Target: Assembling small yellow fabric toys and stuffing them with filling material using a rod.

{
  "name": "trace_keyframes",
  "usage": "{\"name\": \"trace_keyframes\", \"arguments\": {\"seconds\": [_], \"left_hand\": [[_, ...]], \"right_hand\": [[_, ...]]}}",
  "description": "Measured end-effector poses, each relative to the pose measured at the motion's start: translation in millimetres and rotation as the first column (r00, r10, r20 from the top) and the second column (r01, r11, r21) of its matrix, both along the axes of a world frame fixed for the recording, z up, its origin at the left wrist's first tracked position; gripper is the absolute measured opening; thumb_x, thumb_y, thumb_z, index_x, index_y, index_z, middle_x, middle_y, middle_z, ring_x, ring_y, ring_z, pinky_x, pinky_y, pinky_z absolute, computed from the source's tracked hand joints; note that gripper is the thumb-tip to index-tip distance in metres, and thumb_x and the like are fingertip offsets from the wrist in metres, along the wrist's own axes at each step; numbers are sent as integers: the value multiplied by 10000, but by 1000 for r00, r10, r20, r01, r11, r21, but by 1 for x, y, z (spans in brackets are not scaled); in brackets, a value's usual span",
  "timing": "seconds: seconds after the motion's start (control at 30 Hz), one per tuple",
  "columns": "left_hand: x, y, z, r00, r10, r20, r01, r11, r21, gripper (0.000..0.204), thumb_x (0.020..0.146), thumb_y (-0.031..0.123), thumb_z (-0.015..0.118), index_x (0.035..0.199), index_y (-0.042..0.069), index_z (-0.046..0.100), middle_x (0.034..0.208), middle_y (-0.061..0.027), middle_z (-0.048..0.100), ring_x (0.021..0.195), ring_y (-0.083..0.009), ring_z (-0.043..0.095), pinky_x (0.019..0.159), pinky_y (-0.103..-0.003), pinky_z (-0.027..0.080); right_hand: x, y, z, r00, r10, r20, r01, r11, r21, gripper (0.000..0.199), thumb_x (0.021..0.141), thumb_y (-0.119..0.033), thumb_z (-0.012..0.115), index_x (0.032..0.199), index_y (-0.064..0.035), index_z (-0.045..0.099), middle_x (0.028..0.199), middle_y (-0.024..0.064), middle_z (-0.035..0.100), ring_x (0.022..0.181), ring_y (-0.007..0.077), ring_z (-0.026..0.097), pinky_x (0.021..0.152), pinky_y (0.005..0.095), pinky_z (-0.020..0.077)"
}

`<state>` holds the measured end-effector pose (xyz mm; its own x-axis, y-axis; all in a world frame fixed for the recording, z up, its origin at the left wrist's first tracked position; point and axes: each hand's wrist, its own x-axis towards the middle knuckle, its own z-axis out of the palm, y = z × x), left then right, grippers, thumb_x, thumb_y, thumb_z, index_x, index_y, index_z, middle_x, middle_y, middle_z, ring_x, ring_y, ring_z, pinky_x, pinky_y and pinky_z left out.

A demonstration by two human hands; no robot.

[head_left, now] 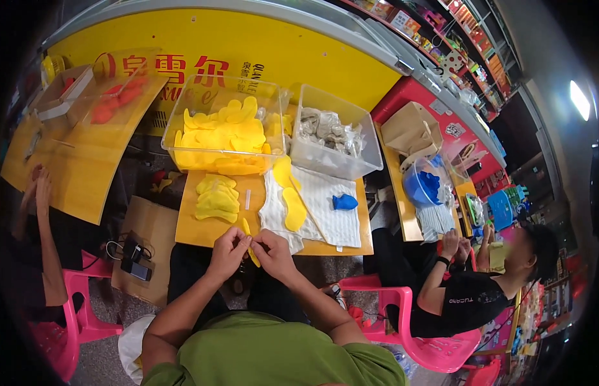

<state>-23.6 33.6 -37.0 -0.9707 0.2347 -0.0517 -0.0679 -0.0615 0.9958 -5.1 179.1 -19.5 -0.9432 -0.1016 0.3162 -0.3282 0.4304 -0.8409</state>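
Both of my hands meet just off the front edge of the wooden table (190, 222). A narrow yellow fabric piece (247, 227) is pinched between them, sticking out above and below the fingers. My left hand (229, 254) grips it from the left, and my right hand (274, 256) from the right. A pile of similar yellow pieces (217, 198) lies on the table beyond my left hand. Flat yellow cutouts (294, 210) and a thin wooden stick (307, 209) rest on a white striped cloth (338, 226). A small blue fabric piece (344, 202) lies there too.
At the table's back stand a clear bin (325, 167) of grey pieces and another heaped with yellow pieces (225, 132). A small pale strip (248, 199) lies near the pile. Co-workers sit on pink chairs (402, 302) at both sides. A cardboard sheet (142, 222) lies left.
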Motion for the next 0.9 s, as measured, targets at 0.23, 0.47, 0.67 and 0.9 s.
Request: {"name": "trace_keyframes", "arguments": {"seconds": [0.23, 0.47, 0.67, 0.9], "left_hand": [[-15, 8, -5, 904, -45, -425, -164, 882, -442, 193, 888, 154, 548, 781, 2, 498, 599, -77, 542, 546, -164, 563, 513, -300, 433], [-27, 28, -5, 982, 43, -184, -67, 990, -127, 208, 873, 170, 577, 956, 10, 474, 797, -107, 553, 651, -202, 570, 583, -323, 449], [-26, 27, -28, 880, -19, -475, -256, 822, -508, 427, 808, 135, 620, 1150, -1, 405, 1074, -193, 435, 942, -344, 511, 767, -417, 443], [-24, 21, -43, 792, -10, -611, -313, 852, -419, 497, 735, 98, 668, 1158, -10, 432, 1161, -224, 419, 1035, -400, 460, 864, -437, 407]], "right_hand": [[-14, 13, -9, 996, -74, 47, 77, 994, -71, 98, 839, -55, 602, 779, 12, 562, 661, 9, 515, 604, 60, 457, 529, 221, 374], [-33, 32, -8, 936, -14, 353, 134, 938, -320, 91, 841, -64, 601, 807, 18, 581, 647, 40, 555, 579, 94, 513, 522, 247, 415], [-72, 68, -8, 963, -245, -110, 265, 931, 250, 98, 822, -85, 588, 867, 1, 602, 776, 164, 610, 668, 344, 597, 591, 369, 472], [-189, 175, 89, 885, -320, -338, 455, 750, 480, 67, 751, -97, 603, 773, -33, 606, 776, 165, 601, 734, 330, 603, 637, 416, 470]]}}
